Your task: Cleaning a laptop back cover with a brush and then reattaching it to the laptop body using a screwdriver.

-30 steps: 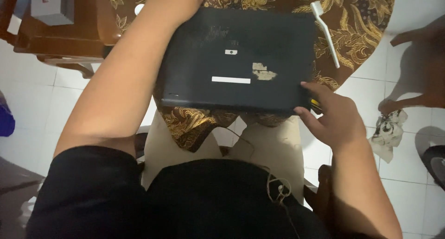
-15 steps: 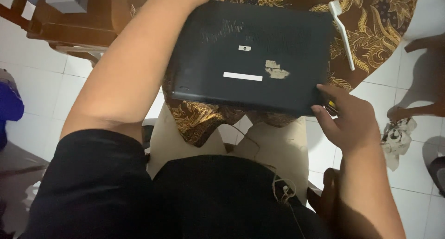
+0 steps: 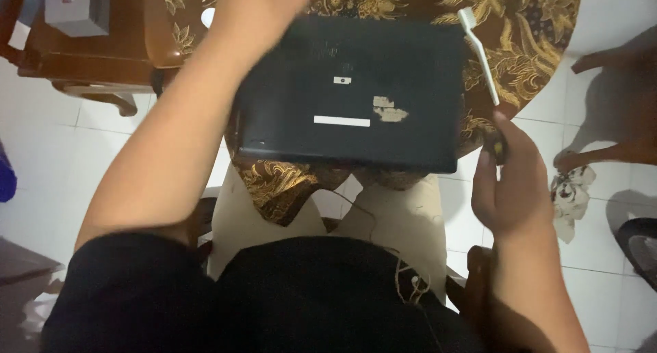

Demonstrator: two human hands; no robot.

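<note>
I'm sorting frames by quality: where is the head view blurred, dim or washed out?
Head view: left hand smeared by motion blur at the top edge; black shirt sunk in shadow without detail; white floor tiles bright, nearly washed out; closed dark laptop fairly sharp.

Laptop [image 3: 352, 93], between the two hands: dark plastic shell, matt, smooth, scuffed; pale paper sticker remnants, one torn.
Tablecloth [image 3: 520, 31] under it, beyond the right hand [image 3: 510, 189]: woven cloth, brown with gold leaf print, soft drape at the hem.
Toothbrush [image 3: 481, 52], just above the right hand: white plastic, smooth.
Chair [image 3: 102, 66], left of the left hand [image 3: 263, 1]: varnished wood, slight sheen.
Floor [image 3: 41, 168]: white tiles, glazed, smooth.
Rag [image 3: 571, 195], right of the right hand: crumpled cloth.
</note>
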